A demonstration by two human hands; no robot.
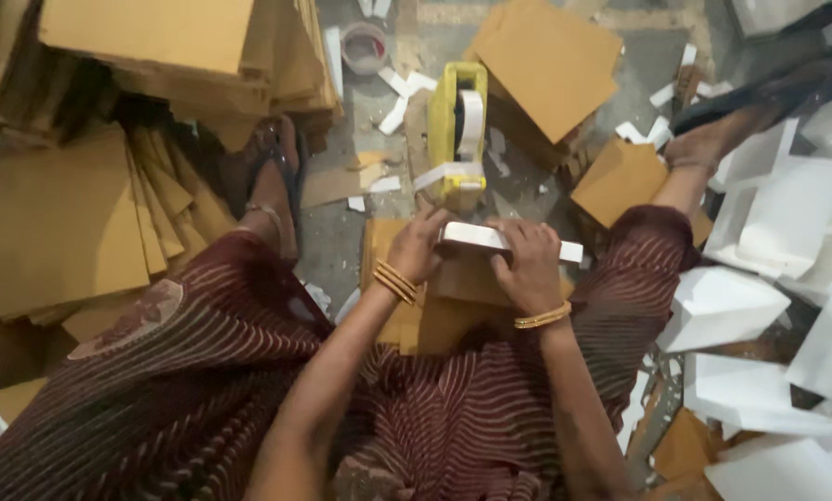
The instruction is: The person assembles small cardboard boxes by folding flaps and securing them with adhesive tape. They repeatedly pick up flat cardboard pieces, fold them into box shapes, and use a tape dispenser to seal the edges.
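Both hands hold a flat white box piece over brown cardboard sheets lying between my knees. My left hand grips its left end; my right hand lies over its middle, fingers curled on the top edge. Just beyond it stands a yellow tape dispenser with a white roll of tape, a strip hanging at its front. Gold bangles circle both wrists.
Stacks of brown card fill the left and top left. More brown sheets lie at the top centre. White folded boxes pile up on the right. My feet rest on the grey floor among white paper scraps.
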